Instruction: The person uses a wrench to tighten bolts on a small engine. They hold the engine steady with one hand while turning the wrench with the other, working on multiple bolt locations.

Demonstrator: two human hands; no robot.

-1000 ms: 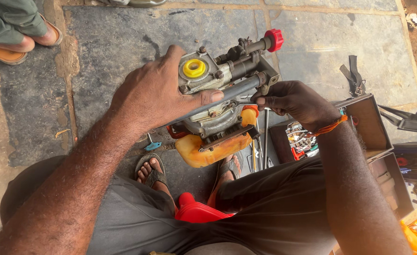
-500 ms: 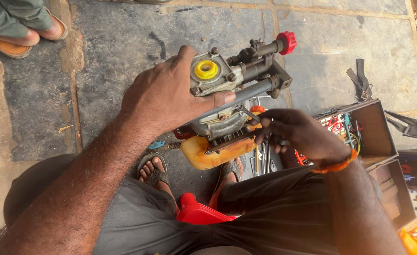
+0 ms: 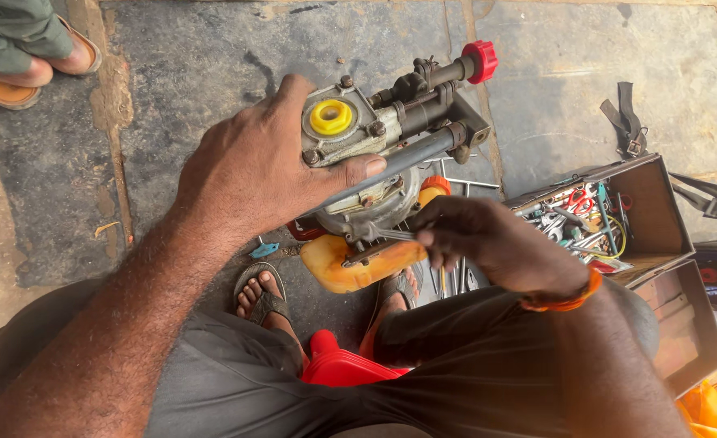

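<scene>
My left hand [image 3: 253, 174] is clamped over the top of the small grey metal engine with a yellow round cap and a red knob [image 3: 383, 154], thumb pressed across its front face just under the yellow cap, fingers wrapped around the far side. The engine sits tilted above my knees, over the grey stone slab floor [image 3: 212, 57], with its orange plastic fuel tank [image 3: 350, 264] at the bottom, just above my sandalled feet. My right hand [image 3: 488, 243] has its fingers pinched together on a thin silver metal tool [image 3: 395, 235], whose tip meets the engine body just above the tank. To my right, an open brown metal toolbox [image 3: 654, 211] holds a jumble of tools. A red plastic stool [image 3: 342, 365] shows between my legs.
</scene>
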